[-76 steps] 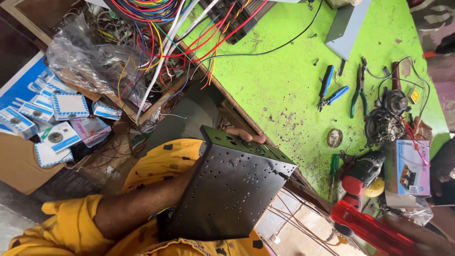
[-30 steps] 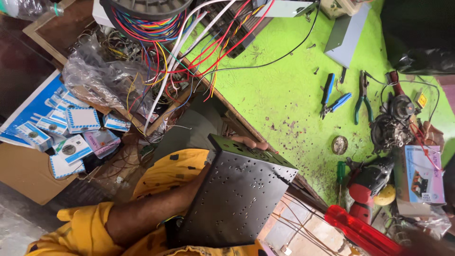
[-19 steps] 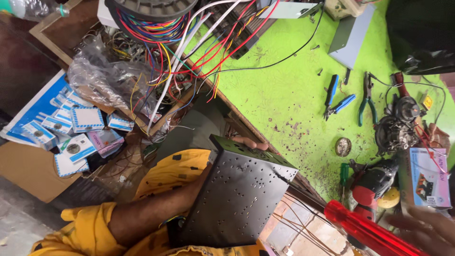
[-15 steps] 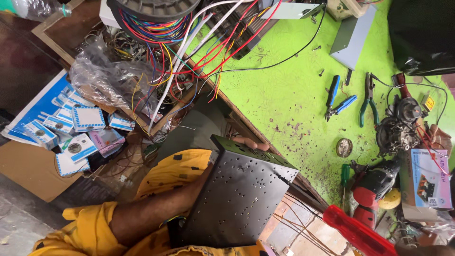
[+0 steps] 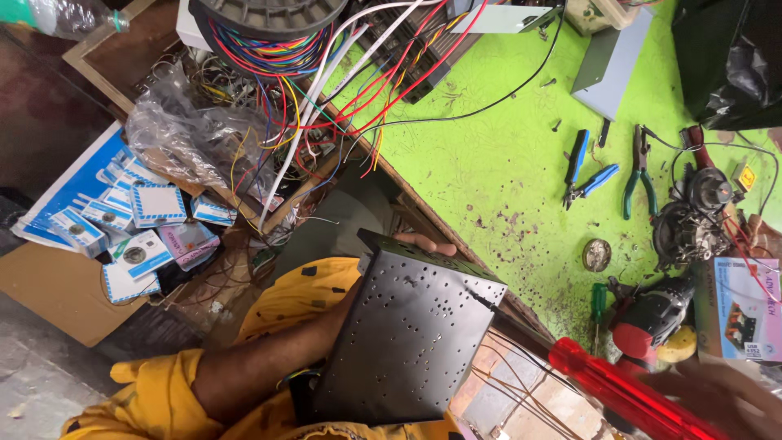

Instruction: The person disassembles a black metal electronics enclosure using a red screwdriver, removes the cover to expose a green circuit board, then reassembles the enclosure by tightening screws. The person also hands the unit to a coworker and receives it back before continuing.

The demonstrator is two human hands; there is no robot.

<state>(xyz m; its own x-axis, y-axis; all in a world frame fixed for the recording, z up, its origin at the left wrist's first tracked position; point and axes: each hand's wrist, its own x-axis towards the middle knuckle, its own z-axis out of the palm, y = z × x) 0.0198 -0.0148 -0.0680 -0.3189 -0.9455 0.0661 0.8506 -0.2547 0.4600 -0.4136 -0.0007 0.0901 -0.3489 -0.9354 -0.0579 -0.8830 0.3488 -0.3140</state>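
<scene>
Black perforated metal case (image 5: 407,326) held on the lap below the green counter (image 5: 505,163) edge as before, left hand (image 5: 411,242) grip wrapped round its top corner, red-handled screwdriver (image 5: 627,397) now nearer the case, clasped in the blurred right hand (image 5: 725,399).

There is one camera, worn on the person's head. It looks straight down from up high at the green table (image 5: 497,179) and the floor (image 5: 49,391) beside it. The black metal box (image 5: 407,334) on the lap is closest.
</scene>
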